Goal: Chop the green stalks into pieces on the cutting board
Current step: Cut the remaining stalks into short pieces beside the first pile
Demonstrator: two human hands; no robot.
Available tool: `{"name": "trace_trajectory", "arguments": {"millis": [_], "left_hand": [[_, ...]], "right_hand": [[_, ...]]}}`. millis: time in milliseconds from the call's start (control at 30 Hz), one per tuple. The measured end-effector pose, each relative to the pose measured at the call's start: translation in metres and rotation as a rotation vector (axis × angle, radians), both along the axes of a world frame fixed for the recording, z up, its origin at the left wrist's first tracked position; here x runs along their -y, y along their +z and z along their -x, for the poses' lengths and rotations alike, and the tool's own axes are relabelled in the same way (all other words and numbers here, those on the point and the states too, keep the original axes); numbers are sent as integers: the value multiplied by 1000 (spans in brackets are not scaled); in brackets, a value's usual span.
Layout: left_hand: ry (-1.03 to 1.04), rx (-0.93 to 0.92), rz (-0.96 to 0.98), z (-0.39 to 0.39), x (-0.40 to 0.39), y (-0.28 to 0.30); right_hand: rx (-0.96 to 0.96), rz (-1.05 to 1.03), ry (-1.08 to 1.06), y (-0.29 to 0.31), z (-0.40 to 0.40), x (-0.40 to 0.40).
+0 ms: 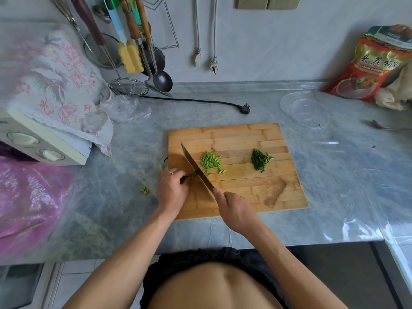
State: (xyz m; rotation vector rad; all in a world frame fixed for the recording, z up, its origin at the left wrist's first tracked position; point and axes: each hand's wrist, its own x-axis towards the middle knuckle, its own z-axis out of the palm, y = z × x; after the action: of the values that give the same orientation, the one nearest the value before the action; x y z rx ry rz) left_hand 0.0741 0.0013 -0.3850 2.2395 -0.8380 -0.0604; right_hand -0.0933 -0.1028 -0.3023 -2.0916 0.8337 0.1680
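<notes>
- Your table (256,108), a grey marbled top, carries everything; your two bare forearms reach up across it from 6 o'clock toward the board.
- The cutting board (245,134) lies at the middle of the table, wooden, its long side running left to right.
- Your right hand (234,208) sits at the board's 6 o'clock edge, fingers wrapped round the handle of the cleaver (196,166); the blade runs from that hand toward 11 o'clock, edge down on the board.
- Your left hand (172,188) rests at the board's 8 o'clock corner, knuckles up, a ring on one finger, its curled fingertips pinching the green stalks (193,174) just beside the blade.
- The clear bowl (304,109) stands at 2 o'clock from the board, well apart from it; whether anything lies in it is hard to tell.
- A heap of light green pieces (211,162) lies on the board at 3 o'clock from the blade, touching nothing else.
- A smaller heap of dark green bits (259,160) lies further toward 3 o'clock.
- A few stray pieces (144,191) lie on the table at 9 o'clock from your left hand.
</notes>
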Motion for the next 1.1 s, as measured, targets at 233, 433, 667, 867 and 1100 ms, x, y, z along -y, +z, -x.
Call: {"name": "trace_trajectory", "arguments": {"millis": [233,433,667,867,1100], "left_hand": [[28,130,-25,6,-3,-6],[-68,270,-43,7,-9,-8],[-24,77,-4,3,-7,-4],[-2,-24,25,0,-3,-7],[33,40,-37,7,-4,-11]], "right_hand": [[-25,-10,12,9,-1,-4],[-107,21,9,7,-1,-4],[8,-48,-13,13,1,-9],[7,-62,-54,4,2,-5],[6,-49,-47,10,2,-6]]}}
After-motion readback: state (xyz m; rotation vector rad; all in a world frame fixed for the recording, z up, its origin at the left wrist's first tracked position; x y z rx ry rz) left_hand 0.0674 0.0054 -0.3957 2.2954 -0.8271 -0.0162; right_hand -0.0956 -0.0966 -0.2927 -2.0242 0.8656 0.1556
